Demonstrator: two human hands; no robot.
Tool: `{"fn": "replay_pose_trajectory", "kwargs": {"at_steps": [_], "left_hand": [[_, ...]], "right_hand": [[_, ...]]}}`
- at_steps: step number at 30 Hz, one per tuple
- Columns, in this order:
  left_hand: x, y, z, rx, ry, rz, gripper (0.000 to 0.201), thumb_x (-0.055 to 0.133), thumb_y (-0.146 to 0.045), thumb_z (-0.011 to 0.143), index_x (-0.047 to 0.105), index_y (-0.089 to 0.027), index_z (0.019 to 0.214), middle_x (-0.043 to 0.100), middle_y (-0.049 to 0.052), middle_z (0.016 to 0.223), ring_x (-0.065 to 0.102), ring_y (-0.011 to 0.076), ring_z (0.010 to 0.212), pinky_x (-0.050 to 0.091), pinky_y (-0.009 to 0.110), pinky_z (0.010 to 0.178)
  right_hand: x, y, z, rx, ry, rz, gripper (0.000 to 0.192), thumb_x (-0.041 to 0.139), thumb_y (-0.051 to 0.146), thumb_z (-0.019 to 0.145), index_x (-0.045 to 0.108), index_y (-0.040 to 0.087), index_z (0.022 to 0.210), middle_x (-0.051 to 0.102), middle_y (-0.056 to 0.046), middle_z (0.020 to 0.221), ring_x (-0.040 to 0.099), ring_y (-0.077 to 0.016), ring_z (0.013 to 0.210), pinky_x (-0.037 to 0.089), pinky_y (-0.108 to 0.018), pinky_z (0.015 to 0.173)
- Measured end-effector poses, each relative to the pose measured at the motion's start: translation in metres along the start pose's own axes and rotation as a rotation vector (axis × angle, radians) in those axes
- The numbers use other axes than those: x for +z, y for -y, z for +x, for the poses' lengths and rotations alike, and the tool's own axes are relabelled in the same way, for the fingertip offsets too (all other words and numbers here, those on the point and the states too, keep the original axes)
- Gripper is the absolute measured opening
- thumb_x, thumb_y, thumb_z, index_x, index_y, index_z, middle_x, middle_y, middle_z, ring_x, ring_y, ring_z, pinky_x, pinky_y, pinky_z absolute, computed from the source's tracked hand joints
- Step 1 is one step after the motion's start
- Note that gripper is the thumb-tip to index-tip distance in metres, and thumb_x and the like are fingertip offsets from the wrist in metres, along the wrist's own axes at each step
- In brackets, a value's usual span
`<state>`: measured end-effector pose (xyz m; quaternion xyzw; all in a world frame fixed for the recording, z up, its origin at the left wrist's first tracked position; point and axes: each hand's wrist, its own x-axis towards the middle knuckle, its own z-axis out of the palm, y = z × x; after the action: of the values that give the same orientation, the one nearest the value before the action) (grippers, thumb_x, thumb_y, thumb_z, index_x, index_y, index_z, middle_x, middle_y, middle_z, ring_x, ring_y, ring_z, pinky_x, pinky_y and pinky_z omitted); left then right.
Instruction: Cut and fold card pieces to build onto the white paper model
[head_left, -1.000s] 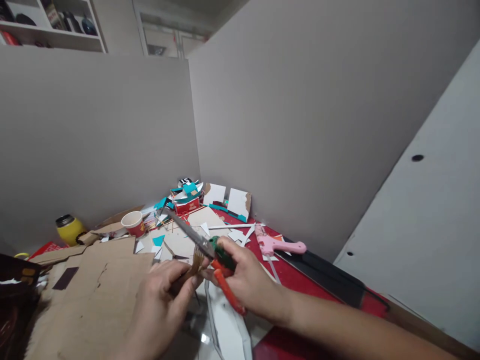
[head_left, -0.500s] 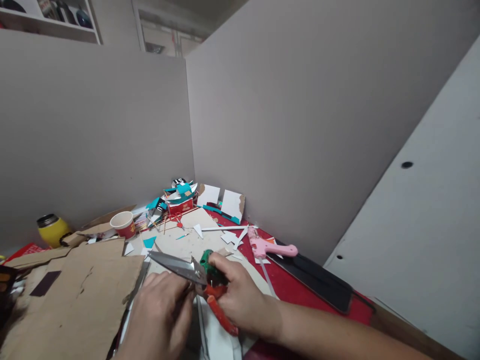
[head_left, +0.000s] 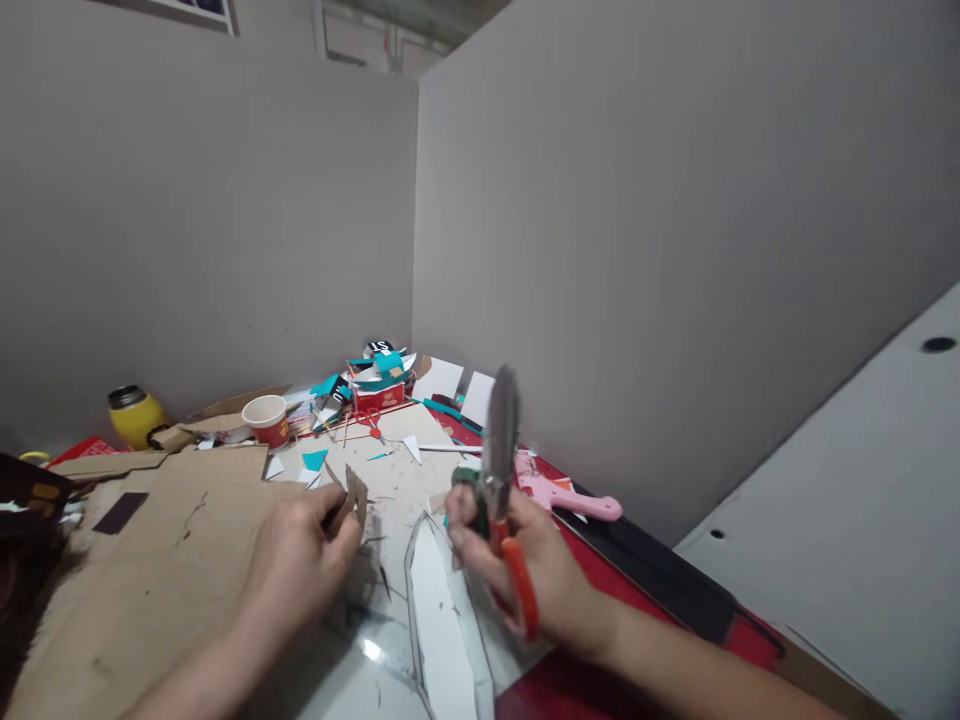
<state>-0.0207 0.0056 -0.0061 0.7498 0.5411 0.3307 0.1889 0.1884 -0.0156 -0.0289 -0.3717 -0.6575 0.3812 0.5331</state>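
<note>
Between the thumb and fingers of my left hand (head_left: 304,555) is a small folded piece of brown cardboard (head_left: 357,495). My right hand (head_left: 544,575) grips a pair of scissors (head_left: 501,440) by the green and orange-red handles, with the blades pointing up and blurred by motion. Whether the blades are parted is hard to see. Below and between my hands lies a long white pointed paper shape (head_left: 442,610) with a grey edge. Dark scraps are scattered around it.
At left lies a large cardboard sheet (head_left: 172,560). Behind it stand a paper cup (head_left: 266,420) and a yellow jar (head_left: 136,418). A teal paper model (head_left: 381,370) sits in the corner. To the right are a pink glue gun (head_left: 570,497) and grey partition walls (head_left: 637,250).
The scissors have come away from my left hand, moving right and turning upright. My left hand now shows the cardboard piece, and the white shape is uncovered. The view has shifted.
</note>
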Motion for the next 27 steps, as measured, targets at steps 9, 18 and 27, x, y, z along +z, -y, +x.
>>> {"fn": "replay_pose_trajectory", "kwargs": {"at_steps": [9,18,27], "left_hand": [[-0.01,0.002,0.012,-0.253,0.146,-0.792,0.026,0.069,-0.041,0.076,0.065,-0.016,0.081,0.06,-0.001,0.069,0.052,0.0113,0.06,0.045,0.021,0.054],[-0.003,-0.002,0.008,-0.24,0.137,-0.971,0.022,0.073,-0.029,0.074,0.068,-0.019,0.092,0.071,0.004,0.091,0.063,0.0165,0.079,0.052,0.027,0.07],[0.02,-0.021,-0.015,-0.141,0.178,-0.835,0.024,0.068,-0.025,0.078,0.069,-0.02,0.101,0.069,0.007,0.099,0.062,0.0208,0.09,0.048,0.03,0.075]], "right_hand": [[-0.059,-0.017,0.054,0.066,-0.515,-0.493,0.018,0.061,0.036,0.075,0.052,0.021,0.075,0.058,0.0,0.069,0.052,-0.0173,0.066,0.042,-0.029,0.062],[-0.044,-0.019,0.049,0.212,-0.363,-0.127,0.034,0.072,0.043,0.07,0.047,0.021,0.077,0.053,0.005,0.063,0.051,-0.0119,0.051,0.044,-0.025,0.049],[-0.001,-0.019,0.009,0.202,0.046,0.254,0.033,0.071,0.044,0.077,0.048,0.022,0.085,0.059,-0.001,0.084,0.059,-0.0144,0.069,0.052,-0.027,0.063]]}}
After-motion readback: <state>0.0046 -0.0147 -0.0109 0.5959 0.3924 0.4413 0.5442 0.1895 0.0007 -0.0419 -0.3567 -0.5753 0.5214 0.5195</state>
